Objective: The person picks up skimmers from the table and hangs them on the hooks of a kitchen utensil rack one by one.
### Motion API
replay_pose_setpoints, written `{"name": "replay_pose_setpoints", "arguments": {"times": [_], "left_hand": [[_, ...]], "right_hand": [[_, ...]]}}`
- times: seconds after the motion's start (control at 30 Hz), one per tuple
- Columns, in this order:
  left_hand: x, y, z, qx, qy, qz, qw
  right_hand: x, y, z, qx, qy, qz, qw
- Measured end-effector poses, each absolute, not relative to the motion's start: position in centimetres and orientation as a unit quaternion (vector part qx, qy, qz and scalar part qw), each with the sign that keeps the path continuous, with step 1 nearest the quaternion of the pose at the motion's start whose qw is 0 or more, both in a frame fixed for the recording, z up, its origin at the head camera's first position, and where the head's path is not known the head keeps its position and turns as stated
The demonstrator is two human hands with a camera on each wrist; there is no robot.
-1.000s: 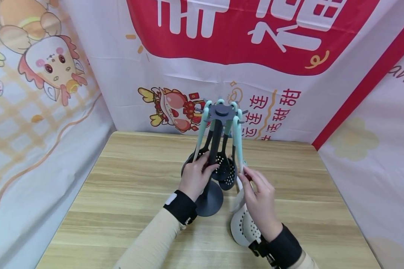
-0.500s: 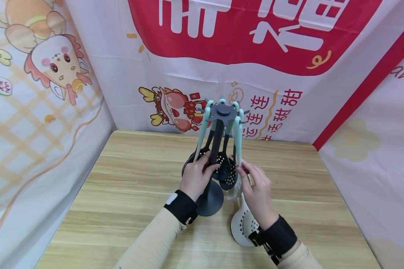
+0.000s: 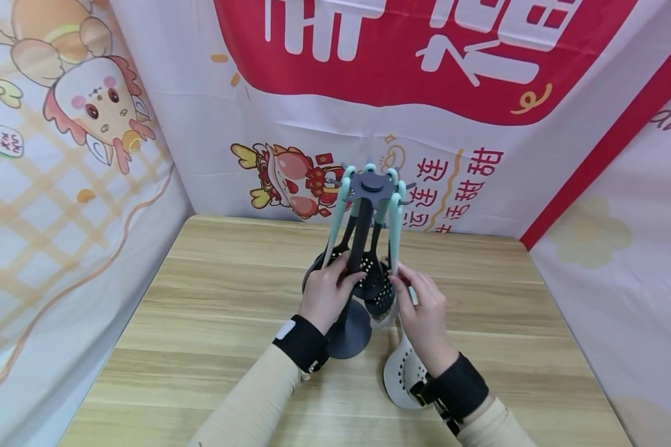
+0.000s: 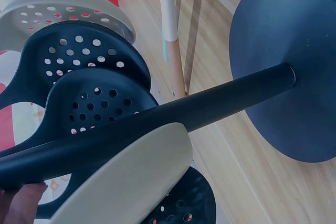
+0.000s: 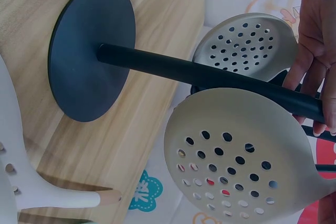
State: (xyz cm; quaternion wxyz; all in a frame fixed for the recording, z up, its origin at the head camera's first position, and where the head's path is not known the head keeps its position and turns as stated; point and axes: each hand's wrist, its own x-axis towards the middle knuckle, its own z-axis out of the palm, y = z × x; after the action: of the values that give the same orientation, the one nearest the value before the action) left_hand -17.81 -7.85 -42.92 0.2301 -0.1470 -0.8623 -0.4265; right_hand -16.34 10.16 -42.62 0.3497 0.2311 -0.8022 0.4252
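My left hand [image 3: 325,292] grips the black pole [image 3: 358,239] of an upright utensil stand; its round base [image 3: 349,335] rests on the table. Several mint-handled utensils hang from the top disc [image 3: 371,186], among them black skimmers [image 3: 371,282]. At the stand's right side, my right hand [image 3: 425,310] pinches the lower handle of a grey skimmer, whose mint handle [image 3: 394,233] hangs from the disc. Its perforated head [image 5: 231,156] fills the near part of the right wrist view. A smooth beige utensil head [image 4: 131,177] hangs close before the left wrist camera.
White perforated utensils [image 3: 396,379] lie on the wooden table [image 3: 218,310] below my right wrist, partly covered by it. One handle [image 5: 68,198] ends in a wood-coloured tip. Printed cloth [image 3: 201,155] hangs behind and at both sides.
My right hand has shifted a little left, toward the pole. The grey skimmer has swung left with it, partly behind the black skimmers. My left hand keeps its place on the pole.
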Motion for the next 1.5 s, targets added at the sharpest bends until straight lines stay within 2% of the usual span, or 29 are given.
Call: {"name": "replay_pose_setpoints", "arguments": {"times": [0.37,1.07,1.33,1.5], "left_hand": [[-17.8,-7.8,-42.7,-0.145,-0.862,-0.428,0.228],[-17.7,-7.8,-42.9,-0.142,-0.865,-0.421,0.233],[-17.7,-7.8,-42.9,-0.147,-0.864,-0.420,0.237],[-17.6,-7.8,-42.9,-0.148,-0.865,-0.415,0.240]], "right_hand": [[-16.5,9.9,-42.7,0.232,-0.800,0.424,0.357],[-16.2,9.9,-43.1,0.237,-0.786,0.461,0.337],[-16.7,11.4,-44.6,0.175,-0.777,0.501,0.339],[-17.2,12.5,-46.2,0.101,-0.807,0.506,0.289]]}}
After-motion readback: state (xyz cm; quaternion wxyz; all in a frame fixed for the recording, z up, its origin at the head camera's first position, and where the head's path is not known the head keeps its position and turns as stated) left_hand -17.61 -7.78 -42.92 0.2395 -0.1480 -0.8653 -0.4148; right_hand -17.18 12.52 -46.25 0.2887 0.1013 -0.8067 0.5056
